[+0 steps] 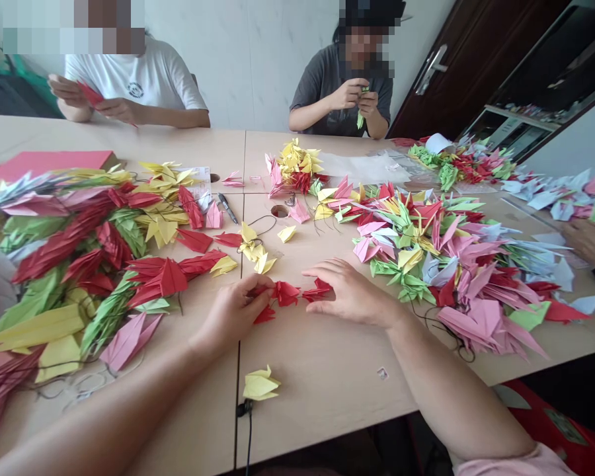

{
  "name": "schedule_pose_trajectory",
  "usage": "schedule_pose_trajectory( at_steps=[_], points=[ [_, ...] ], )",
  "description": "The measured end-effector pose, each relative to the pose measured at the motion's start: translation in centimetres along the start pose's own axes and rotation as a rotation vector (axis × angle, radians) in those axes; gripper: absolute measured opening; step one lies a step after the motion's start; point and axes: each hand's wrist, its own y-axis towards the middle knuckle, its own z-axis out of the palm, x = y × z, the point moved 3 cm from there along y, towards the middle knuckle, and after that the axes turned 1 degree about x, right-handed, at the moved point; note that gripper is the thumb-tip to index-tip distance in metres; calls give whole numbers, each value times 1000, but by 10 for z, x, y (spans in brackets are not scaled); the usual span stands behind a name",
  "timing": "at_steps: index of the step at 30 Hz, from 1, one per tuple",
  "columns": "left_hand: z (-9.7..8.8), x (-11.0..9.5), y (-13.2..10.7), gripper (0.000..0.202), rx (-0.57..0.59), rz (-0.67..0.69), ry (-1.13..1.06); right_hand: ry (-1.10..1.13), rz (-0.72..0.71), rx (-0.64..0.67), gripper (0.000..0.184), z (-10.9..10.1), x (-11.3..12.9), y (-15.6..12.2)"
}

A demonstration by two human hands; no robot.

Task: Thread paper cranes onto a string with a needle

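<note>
passable: near tabletop (yellow origami intrudes) | centre: red origami | blocked: left heap, right heap

No wording can be read: the round emblem on the white T-shirt, the printed sheet and the small sticker on the table are too small or blurred.

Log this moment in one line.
left hand: pinching at red folded papers | right hand: open around their right end, contact unclear | nearer body: yellow folded paper
</note>
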Motion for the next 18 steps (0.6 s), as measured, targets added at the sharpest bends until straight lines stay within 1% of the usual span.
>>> schedule_pose_trajectory(
  at_steps=[1,2,4,8,13,15,18],
  points=[
    [1,0,0,19,9,-5,-29,0,-12,0,66,4,2,1],
    [3,1,0,21,23,-8,-59,0,-25,1,73,8,5,2],
    [6,0,0,23,60,-8,-124,3,-45,0,76,16,11,4],
    [10,-2,0,23,126,6,-225,11,-61,-6,63,25,17,9],
    [8,-1,1,21,131,5,-264,14,-63,-27,30,27,15,11],
    [8,1,2,20,116,-1,-259,15,-51,-46,27,25,12,11],
    [7,6,2,19,92,-4,-238,21,-24,-77,31,20,9,9]
  ],
)
